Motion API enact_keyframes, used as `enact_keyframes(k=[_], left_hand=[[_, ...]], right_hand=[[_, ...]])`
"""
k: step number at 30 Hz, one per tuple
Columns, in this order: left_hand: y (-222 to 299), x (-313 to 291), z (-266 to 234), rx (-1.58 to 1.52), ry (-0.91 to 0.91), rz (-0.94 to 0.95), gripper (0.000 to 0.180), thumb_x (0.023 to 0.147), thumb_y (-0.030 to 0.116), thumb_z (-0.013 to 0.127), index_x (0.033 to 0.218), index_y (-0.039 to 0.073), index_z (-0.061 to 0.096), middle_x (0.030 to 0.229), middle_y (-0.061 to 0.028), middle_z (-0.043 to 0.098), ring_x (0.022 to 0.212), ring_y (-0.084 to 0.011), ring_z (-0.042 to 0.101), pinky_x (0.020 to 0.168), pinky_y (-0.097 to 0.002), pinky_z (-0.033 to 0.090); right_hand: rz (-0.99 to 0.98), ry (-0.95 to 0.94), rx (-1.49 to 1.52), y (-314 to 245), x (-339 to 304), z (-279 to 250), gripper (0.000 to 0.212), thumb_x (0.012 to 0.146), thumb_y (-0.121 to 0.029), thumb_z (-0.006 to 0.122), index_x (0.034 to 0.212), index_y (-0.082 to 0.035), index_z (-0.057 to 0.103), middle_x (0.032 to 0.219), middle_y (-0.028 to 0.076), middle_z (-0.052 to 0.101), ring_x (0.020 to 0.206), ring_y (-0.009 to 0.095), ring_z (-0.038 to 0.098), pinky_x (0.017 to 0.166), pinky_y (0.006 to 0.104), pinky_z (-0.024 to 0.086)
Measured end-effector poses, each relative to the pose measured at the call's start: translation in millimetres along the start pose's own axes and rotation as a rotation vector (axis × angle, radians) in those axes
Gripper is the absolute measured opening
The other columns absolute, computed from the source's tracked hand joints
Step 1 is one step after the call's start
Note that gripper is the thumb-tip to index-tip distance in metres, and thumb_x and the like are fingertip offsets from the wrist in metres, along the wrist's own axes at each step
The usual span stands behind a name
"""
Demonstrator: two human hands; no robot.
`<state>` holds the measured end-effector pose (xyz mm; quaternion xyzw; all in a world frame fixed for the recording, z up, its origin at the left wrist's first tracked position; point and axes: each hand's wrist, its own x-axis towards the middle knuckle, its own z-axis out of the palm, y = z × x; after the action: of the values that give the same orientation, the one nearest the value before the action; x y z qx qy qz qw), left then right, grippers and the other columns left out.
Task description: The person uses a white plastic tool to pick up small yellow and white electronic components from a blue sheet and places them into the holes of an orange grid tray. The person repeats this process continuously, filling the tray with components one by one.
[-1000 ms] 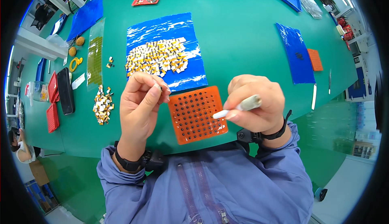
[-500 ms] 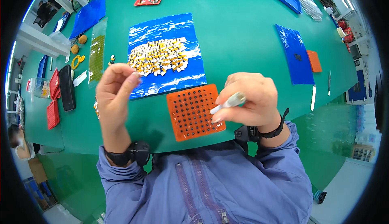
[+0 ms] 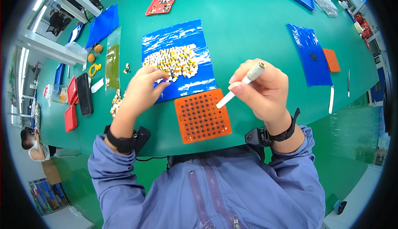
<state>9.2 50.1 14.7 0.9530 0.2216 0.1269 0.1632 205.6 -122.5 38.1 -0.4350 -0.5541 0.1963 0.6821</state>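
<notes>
My right hand (image 3: 269, 90) grips a white pen-shaped tool (image 3: 226, 99) whose upper end is wrapped in a pale band. Its tip points down at the right part of an orange square tray (image 3: 180, 119), which carries rows of small black round pieces. At the near left edge of a pile of small white and yellow parts (image 3: 176, 61), my left hand (image 3: 143, 89) has its thumb and bent forefinger apart. No part shows between them. The pile lies on a shiny blue sheet (image 3: 201, 36).
Left of my left hand lie more small parts (image 3: 116, 104), a black case (image 3: 85, 95), yellow scissors (image 3: 94, 69) and red trays (image 3: 71, 117). Farther off is a red tray of parts (image 3: 161, 6). To the right are a blue sheet (image 3: 304, 50), an orange block (image 3: 331, 60) and tweezers (image 3: 348, 84).
My left hand has moved right to the pile, and its pinch has opened. My right hand has lifted and tilted the tool, baring more of the tray. The whole view has shifted slightly.
</notes>
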Motion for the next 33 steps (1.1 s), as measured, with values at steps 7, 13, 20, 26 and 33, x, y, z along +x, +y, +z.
enact_keyframes(k=[7, 13, 20, 26, 33], left_hand=[[-0.8, 17.2, 15.9, 0.006, -0.039, -0.053, 0.017, 0.067, 0.009, 0.067, 0.078, 0.006, 0.055, 0.084, -0.0090, 0.049, 0.087, -0.0267, 0.047, 0.074, -0.0339, 0.039], [3.5, 16.3, 10.5, -0.109, -0.057, 0.019, 0.014, 0.069, 0.006, 0.066, 0.077, 0.004, 0.055, 0.080, -0.0079, 0.050, 0.077, -0.0214, 0.049, 0.069, -0.0291, 0.040], [47.0, -8.9, -17.8, -1.042, 0.087, -0.234, 0.007, 0.079, -0.001, 0.057, 0.084, 0.000, 0.052, 0.074, -0.0072, 0.057, 0.065, -0.0094, 0.052, 0.056, -0.0204, 0.041], [44.9, -25.0, 3.1, -1.731, 0.126, 0.032, 0.009, 0.079, 0.001, 0.057, 0.082, 0.001, 0.049, 0.077, -0.0112, 0.055, 0.065, -0.0161, 0.056, 0.058, -0.0242, 0.045], [50.3, -26.7, 17.6, -1.999, -0.016, 0.101, 0.011, 0.081, 0.006, 0.057, 0.081, 0.003, 0.046, 0.071, -0.0098, 0.051, 0.061, -0.0171, 0.054, 0.054, -0.0273, 0.044]], right_hand=[[0.010, -0.025, -0.023, 8.4, 0.9, -2.5, 0.013, 0.073, -0.007, 0.068, 0.071, -0.002, 0.056, 0.054, -0.001, 0.048, 0.048, 0.004, 0.042, 0.043, 0.0193, 0.033], [0.030, -0.029, 0.066, 3.8, -0.4, -2.8, 0.011, 0.075, -0.006, 0.065, 0.074, -0.002, 0.056, 0.062, 0.000, 0.053, 0.051, 0.004, 0.045, 0.046, 0.0190, 0.035], [0.218, -0.121, 0.298, -3.0, 0.8, -7.1, 0.008, 0.077, -0.003, 0.063, 0.083, -0.002, 0.058, 0.078, 0.001, 0.059, 0.073, 0.006, 0.053, 0.064, 0.0203, 0.042], [0.332, -0.197, 0.313, -2.6, 0.8, -3.6, 0.011, 0.076, -0.002, 0.063, 0.086, -0.001, 0.059, 0.079, 0.002, 0.059, 0.074, 0.006, 0.054, 0.065, 0.0197, 0.043], [0.360, -0.226, 0.309, 7.1, 1.1, 1.2, 0.012, 0.076, -0.001, 0.062, 0.088, 0.000, 0.058, 0.078, 0.004, 0.060, 0.073, 0.007, 0.057, 0.064, 0.0192, 0.045]])
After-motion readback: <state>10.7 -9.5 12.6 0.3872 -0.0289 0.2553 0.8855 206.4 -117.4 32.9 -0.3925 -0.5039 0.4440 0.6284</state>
